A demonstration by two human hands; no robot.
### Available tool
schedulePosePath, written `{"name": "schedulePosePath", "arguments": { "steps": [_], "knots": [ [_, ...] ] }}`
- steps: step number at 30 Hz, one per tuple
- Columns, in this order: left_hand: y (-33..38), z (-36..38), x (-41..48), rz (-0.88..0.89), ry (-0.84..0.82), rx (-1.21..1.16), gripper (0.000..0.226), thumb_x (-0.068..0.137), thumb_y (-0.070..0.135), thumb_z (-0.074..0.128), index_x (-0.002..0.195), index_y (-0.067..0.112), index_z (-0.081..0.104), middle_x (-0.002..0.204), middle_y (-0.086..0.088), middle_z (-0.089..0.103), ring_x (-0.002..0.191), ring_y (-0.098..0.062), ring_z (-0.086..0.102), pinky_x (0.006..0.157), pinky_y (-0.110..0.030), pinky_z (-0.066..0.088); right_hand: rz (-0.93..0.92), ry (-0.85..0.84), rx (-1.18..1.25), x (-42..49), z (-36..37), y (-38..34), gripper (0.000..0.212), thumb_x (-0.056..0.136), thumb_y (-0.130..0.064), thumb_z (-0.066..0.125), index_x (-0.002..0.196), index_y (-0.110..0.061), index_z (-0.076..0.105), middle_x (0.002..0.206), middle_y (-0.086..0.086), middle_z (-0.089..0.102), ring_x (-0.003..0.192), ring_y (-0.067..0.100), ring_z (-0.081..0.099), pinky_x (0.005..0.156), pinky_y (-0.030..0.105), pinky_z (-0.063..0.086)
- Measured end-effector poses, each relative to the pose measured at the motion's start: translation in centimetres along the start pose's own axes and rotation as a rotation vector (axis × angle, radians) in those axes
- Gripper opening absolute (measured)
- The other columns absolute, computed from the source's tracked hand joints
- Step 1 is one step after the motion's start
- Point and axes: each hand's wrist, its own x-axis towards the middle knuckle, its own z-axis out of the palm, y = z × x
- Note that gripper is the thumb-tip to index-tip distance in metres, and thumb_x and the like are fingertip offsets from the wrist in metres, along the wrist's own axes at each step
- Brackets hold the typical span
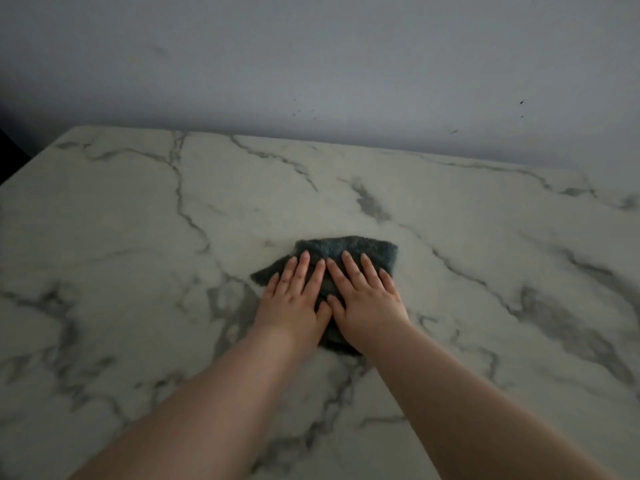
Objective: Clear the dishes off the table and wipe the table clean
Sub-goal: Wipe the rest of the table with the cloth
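Note:
A dark grey-blue cloth point(349, 249) lies flat near the middle of the white marble-patterned table point(138, 216). My left hand point(294, 299) and my right hand point(367, 303) rest side by side on top of it, palms down and fingers spread, pressing it onto the surface. The cloth's far edge and left corner show beyond my fingertips; most of the rest is hidden under my hands. No dishes are in view.
A plain grey wall point(311, 64) with a few small dark specks runs along the table's far edge. The table's left edge point(31, 161) drops into a dark gap at the far left.

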Motion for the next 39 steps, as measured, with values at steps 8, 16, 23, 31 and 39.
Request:
{"name": "schedulePosePath", "arguments": {
  "steps": [8, 16, 23, 31, 39],
  "knots": [
    [2.7, -2.2, 13.2, -0.017, -0.049, 0.048, 0.066, 0.098, 0.047, 0.024, 0.152, 0.031, -0.009, 0.161, 0.002, -0.018, 0.148, -0.017, -0.013, 0.120, -0.038, -0.002, 0.011, 0.020, -0.018, 10.9, -2.9, 7.2, 0.061, 0.099, -0.053, 0.018, 0.153, -0.036, -0.004, 0.163, -0.008, -0.007, 0.149, 0.020, -0.007, 0.120, 0.042, 0.001],
    [5.2, -2.5, 15.5, -0.027, -0.063, 0.077, 0.064, 0.098, 0.046, 0.022, 0.152, 0.032, -0.009, 0.160, 0.002, -0.019, 0.148, -0.018, -0.012, 0.120, -0.039, -0.001, 0.074, -0.003, 0.022, 11.5, -3.6, 9.7, 0.060, 0.099, -0.052, 0.017, 0.153, -0.037, -0.003, 0.162, -0.009, -0.008, 0.149, 0.018, -0.007, 0.121, 0.042, 0.001],
    [11.3, -0.9, 12.3, 0.084, -0.083, 0.032, 0.064, 0.098, 0.045, 0.023, 0.152, 0.034, -0.008, 0.160, 0.004, -0.019, 0.148, -0.016, -0.013, 0.120, -0.039, -0.003, 0.211, -0.002, 0.020, 4.7, -3.0, 13.3, 0.061, 0.098, -0.053, 0.017, 0.153, -0.037, -0.005, 0.162, -0.007, -0.009, 0.149, 0.019, -0.007, 0.121, 0.041, 0.002],
    [14.8, 1.2, 5.5, 0.313, -0.134, 0.027, 0.062, 0.099, 0.044, 0.023, 0.152, 0.036, -0.007, 0.159, 0.006, -0.022, 0.147, -0.014, -0.017, 0.119, -0.038, -0.009, 0.385, -0.048, -0.052, -5.4, -1.3, 13.5, 0.063, 0.099, -0.052, 0.015, 0.152, -0.034, -0.013, 0.162, -0.003, -0.013, 0.149, 0.023, -0.008, 0.120, 0.042, 0.005],
    [9.5, -1.1, 11.4, 0.221, -0.121, -0.003, 0.061, 0.098, 0.050, 0.023, 0.151, 0.041, -0.006, 0.160, 0.009, -0.019, 0.147, -0.011, -0.015, 0.118, -0.033, -0.006, 0.275, 0.012, -0.037, 3.5, -2.9, 11.7, 0.062, 0.099, -0.051, 0.018, 0.154, -0.034, -0.005, 0.163, -0.003, -0.008, 0.149, 0.026, -0.006, 0.120, 0.046, 0.004]
  ]
}}
